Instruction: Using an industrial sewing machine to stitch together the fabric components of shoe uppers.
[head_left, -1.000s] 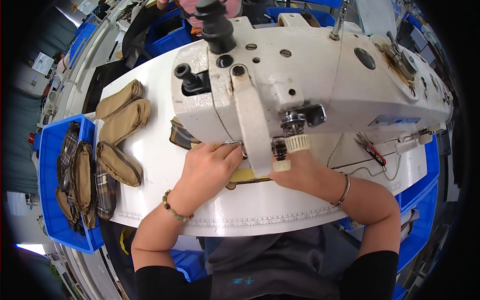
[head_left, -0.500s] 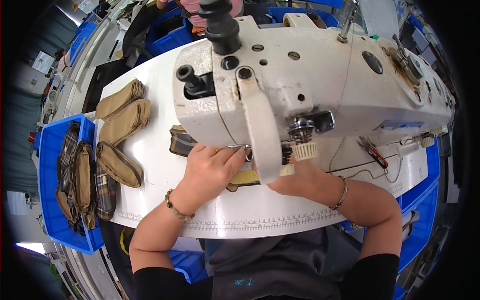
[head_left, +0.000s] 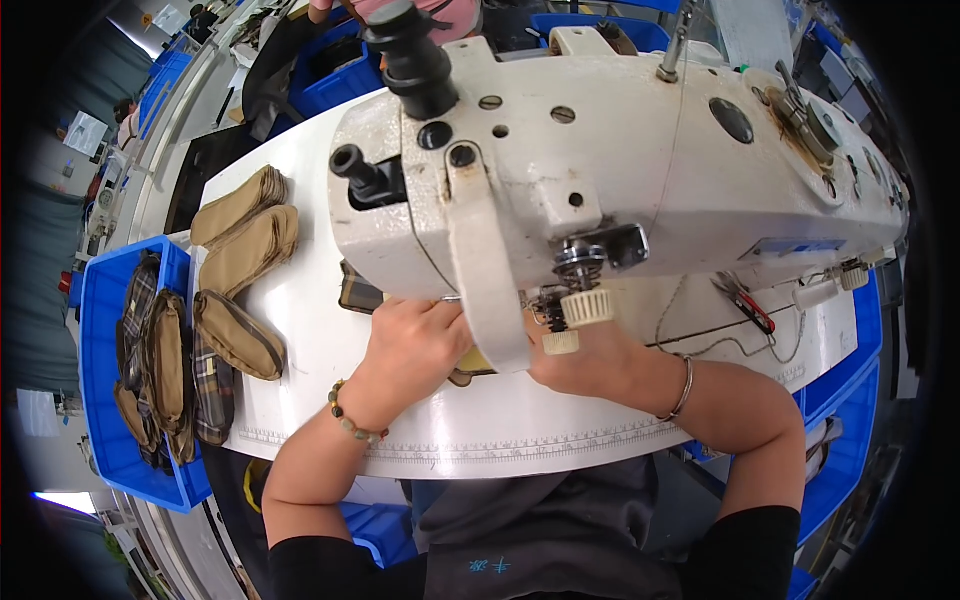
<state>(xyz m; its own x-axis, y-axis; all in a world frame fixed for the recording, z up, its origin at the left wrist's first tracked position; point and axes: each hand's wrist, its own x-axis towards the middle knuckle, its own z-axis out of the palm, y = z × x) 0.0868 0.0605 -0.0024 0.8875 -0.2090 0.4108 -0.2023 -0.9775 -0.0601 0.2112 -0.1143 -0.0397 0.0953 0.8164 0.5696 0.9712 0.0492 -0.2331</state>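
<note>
My left hand (head_left: 420, 345) is closed, fingers bent and pressed together, on a fabric piece beneath the head of a white sewing machine (head_left: 520, 210). A dark plaid end (head_left: 358, 290) of fabric shows beyond that hand, and a khaki-yellow edge (head_left: 474, 372) between my hands. My right hand (head_left: 585, 358) is at the other side of the fabric, close under the machine's cream tension knob (head_left: 588, 307). Its fingers are hidden behind the pale thread-lever guard (head_left: 488, 270) and the machine. The needle area cannot be seen.
On the white table (head_left: 350, 440), at left, lie stacked khaki fabric pieces (head_left: 250, 245) and a curved khaki piece (head_left: 238, 335). A blue bin (head_left: 100, 300) of plaid and khaki pieces stands beyond. Red-handled thread snips (head_left: 750, 305) and a loose cord (head_left: 725, 345) lie at right.
The machine head appears slightly further left in view, as my viewpoint shifts. Less of the khaki-yellow edge shows between my hands. My left fingertips are now more hidden; both hands stay nearly in place.
</note>
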